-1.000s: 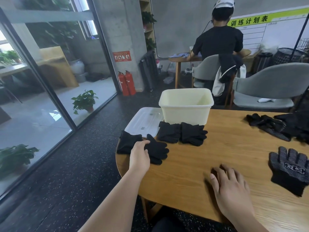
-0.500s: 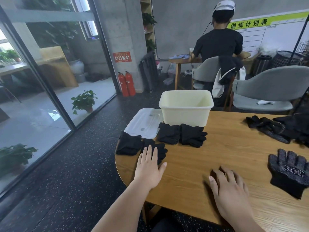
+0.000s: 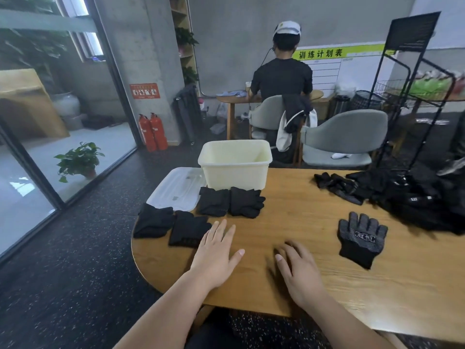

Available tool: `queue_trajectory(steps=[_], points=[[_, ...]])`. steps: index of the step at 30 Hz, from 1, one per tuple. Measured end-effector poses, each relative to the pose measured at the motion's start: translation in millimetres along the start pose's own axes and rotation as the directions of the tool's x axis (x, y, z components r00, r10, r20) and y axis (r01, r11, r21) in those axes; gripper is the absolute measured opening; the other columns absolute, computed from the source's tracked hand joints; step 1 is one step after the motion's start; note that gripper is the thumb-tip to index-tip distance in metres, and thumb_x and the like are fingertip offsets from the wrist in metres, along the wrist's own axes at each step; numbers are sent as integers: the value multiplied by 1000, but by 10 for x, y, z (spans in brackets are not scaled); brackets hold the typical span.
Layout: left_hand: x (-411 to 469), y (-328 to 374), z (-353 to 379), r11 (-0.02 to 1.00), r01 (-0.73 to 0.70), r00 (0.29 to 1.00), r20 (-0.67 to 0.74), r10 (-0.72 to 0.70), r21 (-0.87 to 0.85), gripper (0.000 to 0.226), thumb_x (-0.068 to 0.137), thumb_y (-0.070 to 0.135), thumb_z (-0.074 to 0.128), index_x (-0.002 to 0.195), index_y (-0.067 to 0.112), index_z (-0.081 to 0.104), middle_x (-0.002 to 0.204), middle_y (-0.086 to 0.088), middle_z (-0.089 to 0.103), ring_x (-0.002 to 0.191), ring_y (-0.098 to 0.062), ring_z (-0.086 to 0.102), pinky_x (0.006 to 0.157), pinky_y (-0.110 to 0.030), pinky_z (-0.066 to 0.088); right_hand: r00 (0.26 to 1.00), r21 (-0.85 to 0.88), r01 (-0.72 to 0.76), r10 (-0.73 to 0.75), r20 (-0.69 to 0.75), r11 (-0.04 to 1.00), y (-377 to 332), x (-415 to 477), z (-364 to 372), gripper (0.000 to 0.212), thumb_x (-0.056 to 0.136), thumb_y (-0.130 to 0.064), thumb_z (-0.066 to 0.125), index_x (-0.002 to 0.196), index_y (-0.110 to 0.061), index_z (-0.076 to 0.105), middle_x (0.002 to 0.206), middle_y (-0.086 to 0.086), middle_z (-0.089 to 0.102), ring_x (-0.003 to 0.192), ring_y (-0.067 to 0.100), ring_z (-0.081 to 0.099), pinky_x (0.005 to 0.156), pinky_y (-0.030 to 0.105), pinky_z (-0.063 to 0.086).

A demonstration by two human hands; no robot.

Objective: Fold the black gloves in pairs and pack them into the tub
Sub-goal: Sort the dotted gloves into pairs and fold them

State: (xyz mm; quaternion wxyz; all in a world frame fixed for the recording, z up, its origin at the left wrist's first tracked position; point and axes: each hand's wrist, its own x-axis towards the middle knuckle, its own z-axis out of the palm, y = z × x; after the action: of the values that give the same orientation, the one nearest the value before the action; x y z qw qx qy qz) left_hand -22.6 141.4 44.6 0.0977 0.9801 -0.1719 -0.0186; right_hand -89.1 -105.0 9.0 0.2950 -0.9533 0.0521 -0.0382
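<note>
A cream tub (image 3: 235,170) stands open at the far edge of the wooden table (image 3: 302,248). Two folded glove bundles (image 3: 231,201) lie right in front of it. Two more folded bundles (image 3: 173,224) lie at the table's left edge. My left hand (image 3: 216,253) lies flat with straight fingers on the wood, just right of the nearer bundle and holding nothing. My right hand (image 3: 299,270) rests palm down beside it, empty. A single flat black glove (image 3: 361,238) with white lettering lies to the right. A heap of loose black gloves (image 3: 402,197) fills the far right.
The tub's clear lid (image 3: 178,191) lies left of the tub, overhanging the table edge. A black wire rack (image 3: 412,96) stands at the far right. Two grey chairs (image 3: 344,137) and a seated person (image 3: 281,79) with their back turned are beyond the table.
My left hand has let go of the left-edge bundle and drawn back right onto the bare wood. The view has turned right, and my right hand has stayed flat.
</note>
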Motion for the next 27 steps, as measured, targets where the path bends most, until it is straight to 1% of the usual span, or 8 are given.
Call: queue_trajectory(steps=[3, 6, 9, 13, 16, 20, 24, 27], points=[[3, 322, 79, 996, -89, 995, 49, 90, -14, 76, 109, 64, 31, 170, 29, 3, 177, 4, -12, 162, -16, -15, 133, -40, 2, 998, -110, 8, -16, -65, 994, 212, -92, -162, 50, 108, -55, 34, 148, -30, 51, 162, -3, 37, 152, 20, 28, 124, 36, 27], [22, 615, 175, 986, -164, 982, 93, 166, -23, 74, 109, 64, 31, 170, 30, 6, 177, 5, -11, 162, -15, -14, 133, -41, 3, 987, -257, -59, 17, -162, 965, 471, -172, -369, 53, 107, -57, 30, 148, -30, 50, 162, -1, 39, 155, 24, 25, 125, 41, 25], [35, 876, 271, 975, -220, 968, 114, 222, -34, 73, 109, 64, 30, 170, 31, 6, 177, 6, -12, 162, -15, -14, 133, -41, 2, 969, -312, -189, 126, -211, 931, 736, -228, -553, 60, 107, -58, 25, 157, -29, 40, 171, 1, 26, 160, 25, 11, 128, 42, 16], [62, 1169, 354, 963, -266, 953, 136, 271, -50, 72, 110, 62, 30, 170, 31, 7, 177, 6, -12, 162, -15, -15, 133, -39, 0, 951, -372, -306, 258, -173, 877, 937, -302, -628, 76, 104, -66, 8, 165, -25, 24, 175, 0, 11, 162, 22, 0, 131, 43, 6], [105, 1316, 395, 956, -287, 944, 152, 292, -56, 72, 110, 61, 31, 170, 31, 4, 177, 7, -12, 162, -14, -14, 133, -39, 1, 973, -397, -227, 189, -132, 889, 913, -323, -571, 77, 103, -69, 3, 167, -27, 18, 175, -4, 6, 162, 17, -2, 130, 41, 3], [210, 1390, 451, 947, -320, 939, 123, 322, -38, 74, 110, 61, 30, 170, 31, -1, 177, 7, -12, 162, -14, -12, 133, -38, 2, 999, -372, -45, 40, -20, 927, 778, -241, -495, 87, 93, -68, -10, 166, -32, 19, 174, -11, 4, 161, 8, -3, 131, 40, 1], [318, 1376, 483, 945, -324, 941, 94, 326, -36, 73, 110, 62, 28, 170, 31, 1, 177, 9, -9, 162, -13, -12, 131, -36, 1, 999, -243, 54, -51, 18, 969, 742, -98, -542, 80, 94, -63, 0, 165, -35, 25, 173, -15, 15, 159, 2, 4, 129, 31, 0], [399, 1359, 495, 925, -379, 918, 108, 380, -33, 72, 110, 63, 26, 170, 32, 3, 177, 13, -6, 161, -8, -13, 132, -35, 1, 999, -201, 36, -43, -33, 979, 836, 15, -609, 65, 104, -57, 15, 164, -35, 29, 172, -16, 18, 159, 3, 7, 130, 31, 4]])
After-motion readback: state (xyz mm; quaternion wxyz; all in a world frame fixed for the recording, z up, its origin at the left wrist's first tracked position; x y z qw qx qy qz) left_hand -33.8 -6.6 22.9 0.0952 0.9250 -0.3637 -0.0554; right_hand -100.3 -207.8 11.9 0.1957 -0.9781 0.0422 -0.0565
